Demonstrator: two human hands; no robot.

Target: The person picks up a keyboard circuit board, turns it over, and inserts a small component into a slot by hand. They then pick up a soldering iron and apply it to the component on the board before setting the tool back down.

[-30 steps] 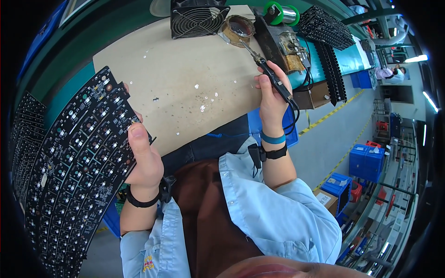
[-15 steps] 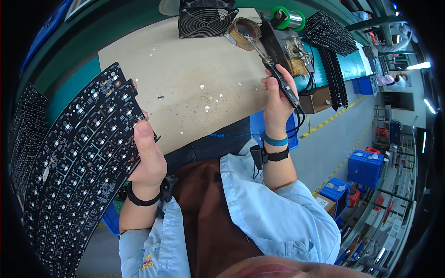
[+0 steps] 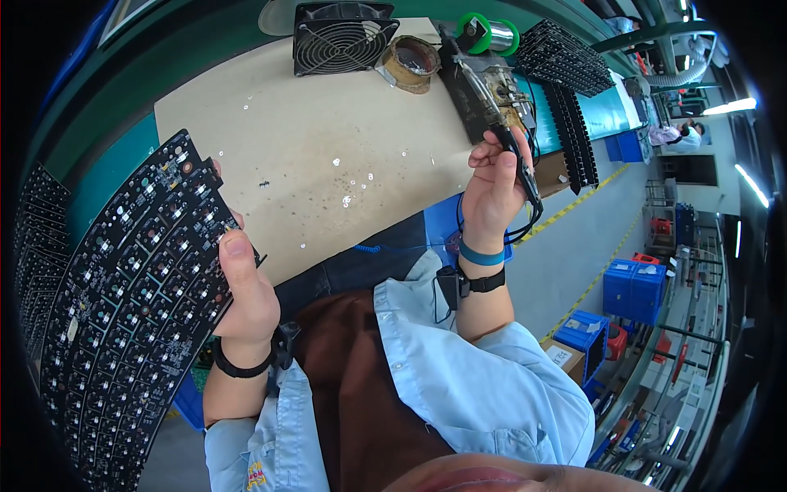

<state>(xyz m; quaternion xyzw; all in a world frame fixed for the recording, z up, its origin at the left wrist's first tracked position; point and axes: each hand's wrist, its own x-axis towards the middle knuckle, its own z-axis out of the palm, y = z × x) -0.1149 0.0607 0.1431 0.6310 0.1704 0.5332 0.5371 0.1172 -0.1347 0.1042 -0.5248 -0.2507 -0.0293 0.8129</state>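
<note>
My left hand [image 3: 246, 299] is closed on the edge of a large black keyboard circuit board [image 3: 135, 287], thumb on top. The board is tilted and raised at the left, its face dotted with small white parts. In my right hand [image 3: 493, 189], the fingers wrap round the black handle of a soldering iron [image 3: 513, 156]. Its metal shaft points up and away, over the dark soldering station [image 3: 463, 102]. Left of that station stands a round, crusted brown tin [image 3: 395, 74], apart from the iron.
A beige mat [image 3: 270, 107] with scattered white bits covers the bench. Behind it stand a black fan [image 3: 343, 43] and a green solder spool [image 3: 502, 37]. Stacked black boards [image 3: 566, 56] lie at the far right, more boards [image 3: 41, 238] at the left. The iron's cable hangs by my right wrist.
The soldering iron's tip has left the brown tin and swung right, up over the soldering station. My left hand still holds the circuit board. The whole view has shifted slightly.
</note>
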